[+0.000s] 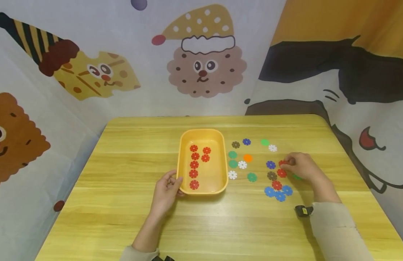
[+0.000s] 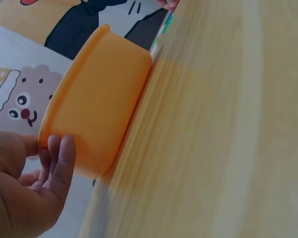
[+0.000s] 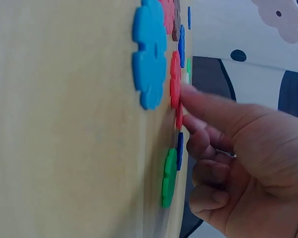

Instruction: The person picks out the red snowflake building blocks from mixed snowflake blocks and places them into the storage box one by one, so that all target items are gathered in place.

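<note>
A yellow-orange plastic tray [image 1: 215, 177] holds several red snowflake discs [image 1: 194, 164] in two columns, the left one longer. At its near left corner my left hand [image 1: 166, 188] grips the rim; in the left wrist view the thumb and fingers hold the edge of the tray [image 2: 94, 99]. Over on the right, my right hand [image 1: 302, 166] pinches a red snowflake disc [image 1: 281, 163] at the tabletop, partly hidden by the fingertips. Another red disc [image 1: 281, 173] lies just in front of it, and a green disc [image 3: 169, 178] lies beside the hand in the right wrist view.
Loose discs lie right of the tray: several light blue ones [image 1: 280, 196], a red one [image 1: 277, 185], brown [image 1: 272, 175], dark blue [image 1: 271, 165], white [image 1: 232, 175], green [image 1: 252, 177] and orange [image 1: 248, 158]. A cartoon-printed cloth [image 1: 149, 101] hangs behind the wooden table [image 1: 123, 163].
</note>
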The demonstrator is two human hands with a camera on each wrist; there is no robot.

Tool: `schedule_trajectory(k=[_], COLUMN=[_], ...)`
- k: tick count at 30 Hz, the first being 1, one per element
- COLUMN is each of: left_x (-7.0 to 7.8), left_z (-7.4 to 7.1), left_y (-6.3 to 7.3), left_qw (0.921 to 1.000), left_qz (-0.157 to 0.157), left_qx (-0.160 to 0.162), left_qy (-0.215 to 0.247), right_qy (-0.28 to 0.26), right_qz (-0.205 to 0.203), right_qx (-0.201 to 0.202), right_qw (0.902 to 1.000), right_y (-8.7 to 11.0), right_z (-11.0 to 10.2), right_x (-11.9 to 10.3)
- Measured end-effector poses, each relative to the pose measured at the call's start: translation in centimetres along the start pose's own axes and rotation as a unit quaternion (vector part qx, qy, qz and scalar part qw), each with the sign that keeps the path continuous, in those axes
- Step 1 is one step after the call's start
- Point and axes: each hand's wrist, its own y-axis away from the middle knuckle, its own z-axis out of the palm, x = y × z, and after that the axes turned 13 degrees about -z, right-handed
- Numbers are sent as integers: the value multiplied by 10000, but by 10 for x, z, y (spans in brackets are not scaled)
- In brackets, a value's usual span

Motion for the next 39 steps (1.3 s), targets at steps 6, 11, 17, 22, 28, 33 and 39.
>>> schedule_trajectory(k=[6, 11, 17, 22, 28, 33, 39], left_x=[-1, -2, -2, -3, -1, -1, 0], left_z=[0, 0, 0, 1, 1, 1, 1], left_y=[1, 1, 1, 1, 1, 0, 1], left_qw=[10000, 10000, 10000, 10000, 10000, 10000, 10000], left_qz=[-14, -22, -30, -24, -7, -5, -17], left_qx=[21, 7, -3, -25, -12, -24, 22], left_qy=[-3, 2, 12, -1, -9, -31, -40], right_qy=[-165, -234, -29, 172, 106, 83, -173], right_qz=[162, 55, -207, -137, -83, -207, -123], right_qx=[-230, -257, -32, -3, -181, -83, 44], right_qw=[9995, 9994, 9998, 9998, 9997, 9997, 9998], right_y=[-1, 0, 0, 1, 1, -1, -3], right_z=[1, 4, 5, 4, 2, 0, 0], right_x=[0, -1, -2, 2, 3, 2, -2])
